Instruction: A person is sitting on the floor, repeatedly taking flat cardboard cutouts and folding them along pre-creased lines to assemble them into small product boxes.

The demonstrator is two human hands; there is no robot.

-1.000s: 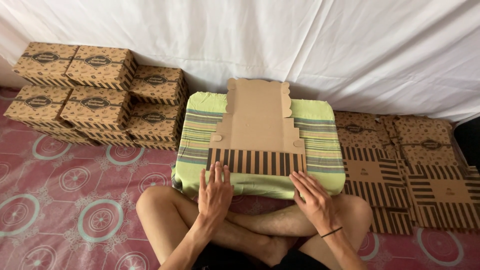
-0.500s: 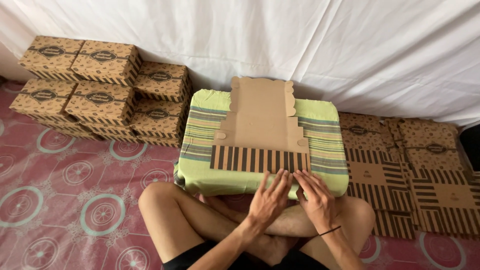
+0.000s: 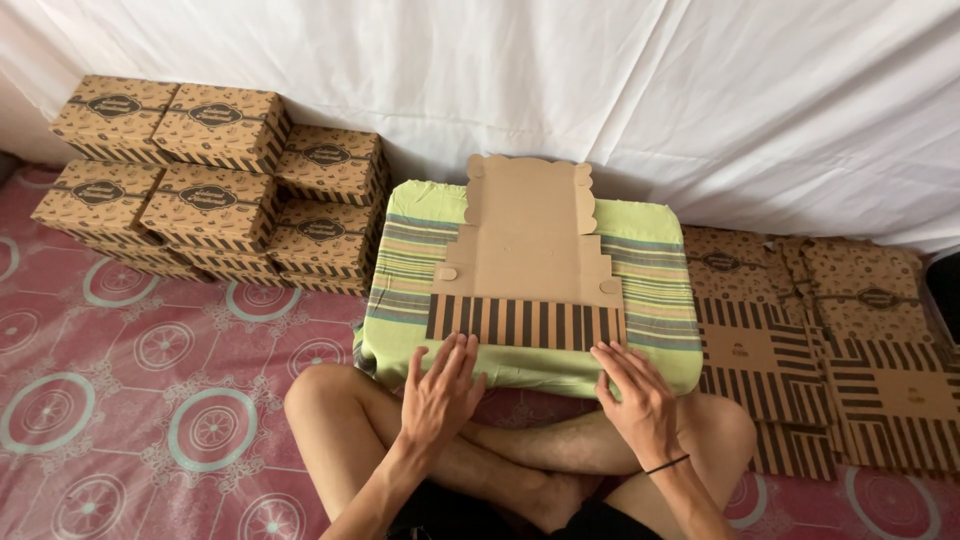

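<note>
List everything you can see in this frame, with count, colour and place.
flat cardboard blank: one, brown with a striped near edge, lying on the cushion
cushion: one, green with stripes, in front of the crossed legs
folded boxes: about eight, brown patterned, stacked at far left
unfolded blanks: a pile, brown striped, on the floor at right
white sheet: one, hanging behind
floor mat: pink with circles
left hand: open, at the cushion's near edge
right hand: open, at the cushion's near edge, black band at the wrist
</note>
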